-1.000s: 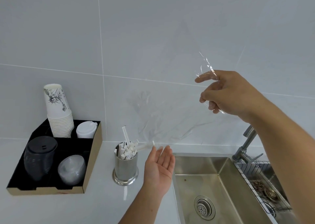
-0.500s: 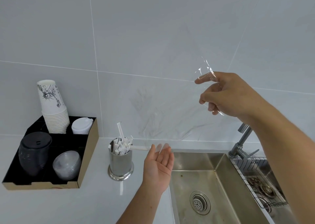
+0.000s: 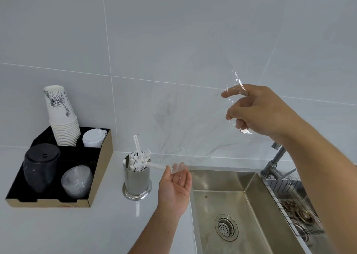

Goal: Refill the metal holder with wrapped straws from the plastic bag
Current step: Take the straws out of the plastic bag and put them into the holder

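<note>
Clear plastic bag [image 3: 202, 137] hanging upended, pinched by right hand [image 3: 257, 112], upper right | left hand [image 3: 174, 188] cupping open, guiding last wrapped straw [image 3: 156, 165] | metal holder [image 3: 137, 176] centre-left on desk [image 3: 77, 230]: tilting gently advised.

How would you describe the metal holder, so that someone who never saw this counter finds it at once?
Find the steel sink; on the white counter just left of it stands the metal holder. Unlike the cups in the black tray further left, it is a shiny upright cylinder crammed with white wrapped straws.

The clear plastic bag [image 3: 193, 134] nearly vanishes against the wall; its contents are unclear.
</note>
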The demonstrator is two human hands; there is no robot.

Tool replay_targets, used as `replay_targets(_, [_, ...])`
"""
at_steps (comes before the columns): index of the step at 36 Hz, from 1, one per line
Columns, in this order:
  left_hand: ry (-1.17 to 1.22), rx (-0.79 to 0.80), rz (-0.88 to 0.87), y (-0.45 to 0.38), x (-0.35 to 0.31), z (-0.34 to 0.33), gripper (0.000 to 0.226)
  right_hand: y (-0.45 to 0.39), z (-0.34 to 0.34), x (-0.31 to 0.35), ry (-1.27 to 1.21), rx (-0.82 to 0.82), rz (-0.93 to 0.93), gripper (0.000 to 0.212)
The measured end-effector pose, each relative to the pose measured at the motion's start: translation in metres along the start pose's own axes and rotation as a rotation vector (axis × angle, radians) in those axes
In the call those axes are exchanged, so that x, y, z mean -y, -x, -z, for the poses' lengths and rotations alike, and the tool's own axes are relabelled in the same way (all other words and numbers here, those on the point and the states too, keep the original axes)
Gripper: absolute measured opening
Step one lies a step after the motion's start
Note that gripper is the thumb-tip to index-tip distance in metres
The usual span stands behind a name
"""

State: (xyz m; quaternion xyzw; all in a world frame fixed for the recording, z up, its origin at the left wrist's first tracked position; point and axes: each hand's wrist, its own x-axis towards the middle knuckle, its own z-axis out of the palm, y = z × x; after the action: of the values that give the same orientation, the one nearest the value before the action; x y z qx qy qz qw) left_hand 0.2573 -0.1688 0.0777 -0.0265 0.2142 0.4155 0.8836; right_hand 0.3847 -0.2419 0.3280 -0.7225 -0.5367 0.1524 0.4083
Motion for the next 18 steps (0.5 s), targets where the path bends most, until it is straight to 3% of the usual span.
replay_targets(14, [0.034, -0.041, -0.026, -0.014, -0.018, -0.004, 0.014, -0.014, -0.010, 0.002, -0.006, 0.010, 0.019, 0.039])
replay_targets(18, [0.060, -0.060, -0.038, -0.019, -0.024, -0.004, 0.022, -0.019, -0.016, 0.005, 0.005, 0.016, 0.024, 0.039])
